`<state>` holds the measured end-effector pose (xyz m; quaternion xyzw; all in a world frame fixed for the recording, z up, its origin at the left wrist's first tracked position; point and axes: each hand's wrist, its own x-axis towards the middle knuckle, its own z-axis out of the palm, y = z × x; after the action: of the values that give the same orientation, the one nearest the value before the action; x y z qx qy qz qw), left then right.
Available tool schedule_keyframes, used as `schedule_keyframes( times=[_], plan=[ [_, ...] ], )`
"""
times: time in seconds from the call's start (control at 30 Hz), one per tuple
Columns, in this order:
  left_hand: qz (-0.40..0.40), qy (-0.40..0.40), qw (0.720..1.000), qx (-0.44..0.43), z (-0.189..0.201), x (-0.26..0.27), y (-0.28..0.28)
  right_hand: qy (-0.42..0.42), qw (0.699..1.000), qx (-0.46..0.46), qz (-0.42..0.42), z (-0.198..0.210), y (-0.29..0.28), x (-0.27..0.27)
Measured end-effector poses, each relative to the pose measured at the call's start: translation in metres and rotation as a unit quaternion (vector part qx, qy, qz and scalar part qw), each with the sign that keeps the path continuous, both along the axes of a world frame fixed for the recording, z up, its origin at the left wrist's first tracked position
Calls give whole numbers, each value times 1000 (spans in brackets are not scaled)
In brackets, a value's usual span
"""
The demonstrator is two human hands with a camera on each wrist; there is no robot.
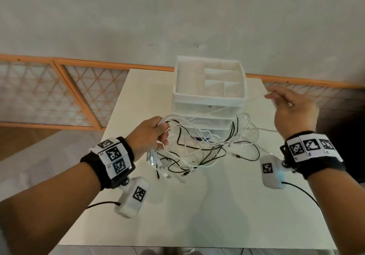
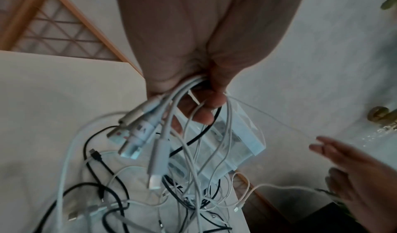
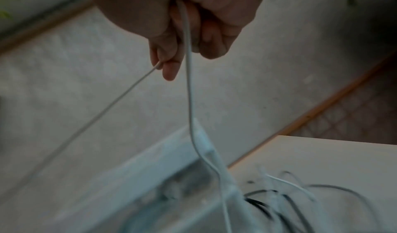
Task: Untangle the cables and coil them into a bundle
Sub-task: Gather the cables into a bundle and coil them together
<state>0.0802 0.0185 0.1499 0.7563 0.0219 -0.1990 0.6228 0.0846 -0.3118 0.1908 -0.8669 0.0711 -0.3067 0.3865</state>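
Cables: a tangle of white and black cables [image 1: 199, 146] hangs from the left hand down onto the tabletop [image 1: 197, 205], in front of a white drawer organiser [image 1: 209, 88].
Left hand: the left hand [image 1: 150, 134] is clenched round a bunch of plug ends [image 2: 139, 135], which fan out below the fist.
Right hand: the right hand [image 1: 294, 112], raised well apart, pinches one white cable [image 3: 189, 84] that runs back to the tangle.
Handling: light, limp and springy, I judge; loops snag easily, and plugs catch when pulled through. Best held near a plug end and fed out slowly.
Hard to make out: which strand crosses which inside the knot; the right wrist view is blurred low down; how many cables there are I cannot tell.
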Motion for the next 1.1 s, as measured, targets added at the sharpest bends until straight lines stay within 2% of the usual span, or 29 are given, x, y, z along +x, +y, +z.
schedule_keyframes(
  times=[0.1, 0.2, 0.27, 0.33, 0.4, 0.47, 0.5, 0.57, 0.67, 0.73, 0.83, 0.9, 1.0, 1.1],
  plan=[
    [17, -9, 1000, 4, 5, 4, -2, 46, 995, -73, -46, -31, -21, -6],
    [22, -26, 999, -14, 15, 8, -8, 174, 979, -82, -69, -53, -34, -8],
    [24, -34, 999, -32, 23, 12, -12, 253, 960, -89, -77, -56, -33, -9],
    [24, -35, 998, -54, 28, 14, -16, 285, 946, -138, -72, -46, -24, -11],
    [15, -39, 997, -68, 32, 15, -23, 251, 952, -173, -10, -30, -4, -14],
    [-2, -49, 996, -69, 34, 13, -33, 174, 962, -177, 114, -10, 36, -19],
    [-14, -55, 996, -71, 35, 12, -39, 144, 955, -197, 169, -3, 60, -22],
    [-36, -64, 994, -76, 34, 8, -49, 106, 933, -261, 226, 2, 97, -20],
    [-42, -58, 995, -75, 27, 3, -51, 85, 929, -256, 254, 5, 112, -9],
    [-37, -49, 996, -57, 19, 1, -47, 70, 942, -220, 244, 13, 105, -4],
    [-19, -30, 999, -29, 0, -3, -35, -5, 981, -121, 154, 30, 82, 4],
    [-3, -13, 1000, -9, -13, -4, -26, -20, 990, -78, 113, 41, 66, 9],
    [16, 11, 1000, -5, -18, 1, -15, 53, 981, -78, 172, 42, 56, 5],
    [18, 28, 999, -18, -5, 8, -13, 123, 958, -75, 246, 36, 60, -6]
  ],
)
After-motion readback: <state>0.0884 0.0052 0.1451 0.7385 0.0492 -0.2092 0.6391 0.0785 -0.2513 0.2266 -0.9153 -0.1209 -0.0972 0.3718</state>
